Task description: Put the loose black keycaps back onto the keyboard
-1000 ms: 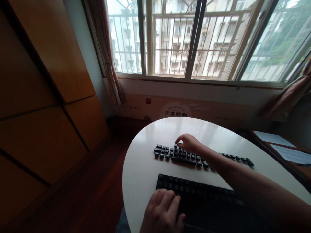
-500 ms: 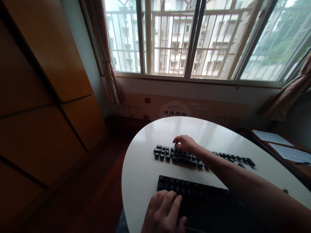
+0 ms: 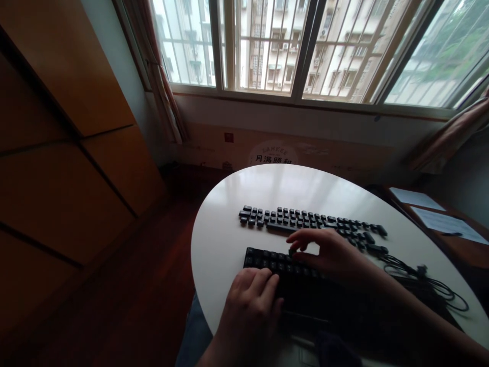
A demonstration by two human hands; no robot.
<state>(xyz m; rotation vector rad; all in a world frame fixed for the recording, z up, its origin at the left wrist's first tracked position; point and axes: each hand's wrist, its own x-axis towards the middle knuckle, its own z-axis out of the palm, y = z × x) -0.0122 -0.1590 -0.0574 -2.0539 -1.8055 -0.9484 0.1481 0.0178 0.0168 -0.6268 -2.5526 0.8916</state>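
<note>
A black keyboard [image 3: 263,256] lies near me on the white table; its back rows bear keycaps, while its front part is too dark to make out. My left hand [image 3: 252,302] grips the keyboard's left part with curled fingers. Above the back rows, my right hand [image 3: 328,251] pinches a small black keycap [image 3: 292,252] between thumb and index finger. Whether that keycap touches the keyboard, I cannot tell. Beyond the keyboard, several loose black keycaps [image 3: 301,220] lie in rows, with a long spacebar [image 3: 280,228] at their front.
A coiled black cable [image 3: 431,283] lies on the table [image 3: 221,224] at the right. Past the table's right edge, papers [image 3: 451,224] and a pen [image 3: 452,234] rest on a brown surface. A wooden cabinet [image 3: 107,188] stands left; a barred window [image 3: 263,51] is ahead.
My right hand has come back from the loose keycaps to the keyboard, holding a keycap. My left hand stays on the keyboard. The view has tilted down.
</note>
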